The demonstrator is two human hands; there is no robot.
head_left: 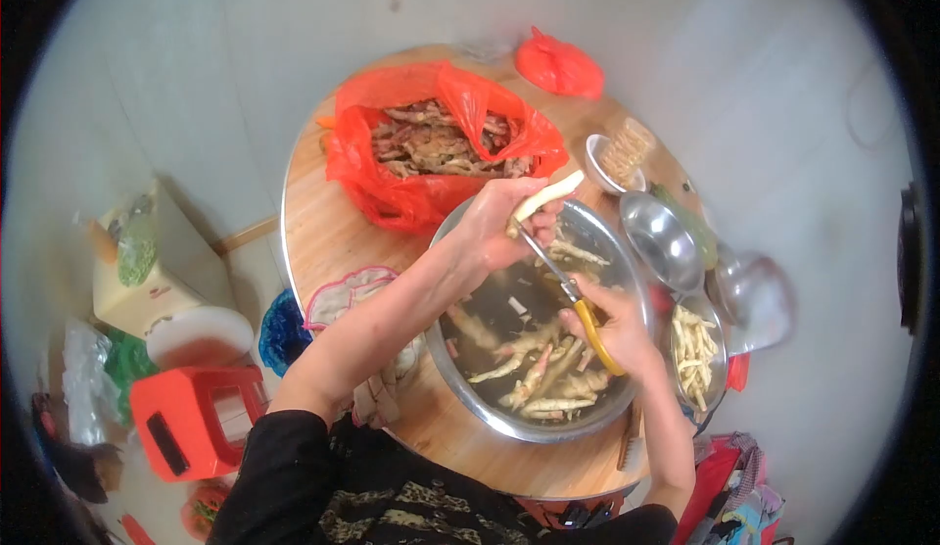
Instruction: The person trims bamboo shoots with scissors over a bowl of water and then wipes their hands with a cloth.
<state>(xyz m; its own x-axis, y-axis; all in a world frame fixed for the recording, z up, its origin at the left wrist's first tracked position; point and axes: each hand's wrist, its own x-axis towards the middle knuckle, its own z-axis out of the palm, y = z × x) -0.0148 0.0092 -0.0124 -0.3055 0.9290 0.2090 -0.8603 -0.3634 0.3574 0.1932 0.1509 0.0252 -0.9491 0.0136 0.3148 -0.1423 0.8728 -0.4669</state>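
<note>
In my left hand (pixel 504 217) is a pale, peeled root-like piece (pixel 550 195), its tip pointing up and right above a metal basin (pixel 534 434). My right hand (pixel 619 325) grips yellow-handled scissors (pixel 595 337), the metal blades reaching up to the lower end of the piece. My right fingers partly cover the scissor handles. Several pale, knobbly root-like pieces (pixel 534 374) lie in cloudy water in the basin, with a few small cut bits among them. Behind the basin, an open red plastic bag (pixel 367 188) holds many brownish, unpeeled pieces (pixel 431 139).
An oval metal dish of pale strips (pixel 693 354), an empty metal bowl (pixel 661 239), a white bowl (pixel 599 158) and a ladle-like utensil (pixel 759 300) stand right. A tied red bag (pixel 558 63) sits at the back. Cloth gloves (pixel 357 295) lie left; a red stool (pixel 191 423) is below.
</note>
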